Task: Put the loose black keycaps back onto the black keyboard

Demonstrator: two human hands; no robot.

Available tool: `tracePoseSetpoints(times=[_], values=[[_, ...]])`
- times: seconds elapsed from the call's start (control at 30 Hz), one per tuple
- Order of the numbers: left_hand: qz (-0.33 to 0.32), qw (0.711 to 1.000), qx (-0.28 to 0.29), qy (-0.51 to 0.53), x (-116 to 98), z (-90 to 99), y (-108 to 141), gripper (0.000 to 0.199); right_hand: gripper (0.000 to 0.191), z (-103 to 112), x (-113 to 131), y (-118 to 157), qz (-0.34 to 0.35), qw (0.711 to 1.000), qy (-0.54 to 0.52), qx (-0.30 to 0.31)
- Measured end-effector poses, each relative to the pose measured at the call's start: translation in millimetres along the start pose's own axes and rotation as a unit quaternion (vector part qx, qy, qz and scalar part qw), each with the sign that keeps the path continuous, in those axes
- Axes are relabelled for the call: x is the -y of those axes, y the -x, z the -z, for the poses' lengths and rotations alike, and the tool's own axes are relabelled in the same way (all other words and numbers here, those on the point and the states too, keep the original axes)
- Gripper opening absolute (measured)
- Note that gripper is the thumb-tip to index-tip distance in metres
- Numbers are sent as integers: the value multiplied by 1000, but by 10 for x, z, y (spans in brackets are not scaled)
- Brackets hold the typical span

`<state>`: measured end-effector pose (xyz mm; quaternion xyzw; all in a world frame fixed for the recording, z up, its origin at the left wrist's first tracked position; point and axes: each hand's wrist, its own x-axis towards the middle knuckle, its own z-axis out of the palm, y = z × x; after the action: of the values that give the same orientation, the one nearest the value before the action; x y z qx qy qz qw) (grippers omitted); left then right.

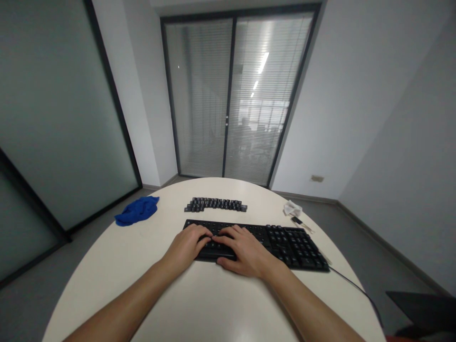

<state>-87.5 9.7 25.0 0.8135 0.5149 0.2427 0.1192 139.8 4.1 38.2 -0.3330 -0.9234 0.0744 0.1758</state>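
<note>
A black keyboard [299, 247] lies on the round table, with its keys in place on the right side. Over its left half, which looks mostly bare of keycaps, are both hands. My left hand [188, 242] rests there with thumb and index tips close together; anything between them is too small to make out. Touching the same area, my right hand [245, 251] has its fingers stretched toward the left fingertips and its thumb spread apart near the front edge. Beyond the keyboard, loose black keycaps [217, 204] stand in rows.
A blue cloth [138, 211] lies at the table's left. On the right are a crumpled white piece [292, 208] and a small tool with a dark part [297, 220]. The keyboard cable [351, 281] runs off the right edge of the pale table [171, 304].
</note>
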Motion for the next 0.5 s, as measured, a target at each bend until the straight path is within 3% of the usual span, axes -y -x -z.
tracePoseSetpoints(times=[0.3, 0.5], values=[[-34, 999, 20, -24, -66, 43, 2, 21, 52, -4, -3, -3, -1, 1000, -1, -1], [26, 1000, -2, 11, -7, 6, -9, 18, 54, 13, 10, -2, 8, 1000, -6, 2]])
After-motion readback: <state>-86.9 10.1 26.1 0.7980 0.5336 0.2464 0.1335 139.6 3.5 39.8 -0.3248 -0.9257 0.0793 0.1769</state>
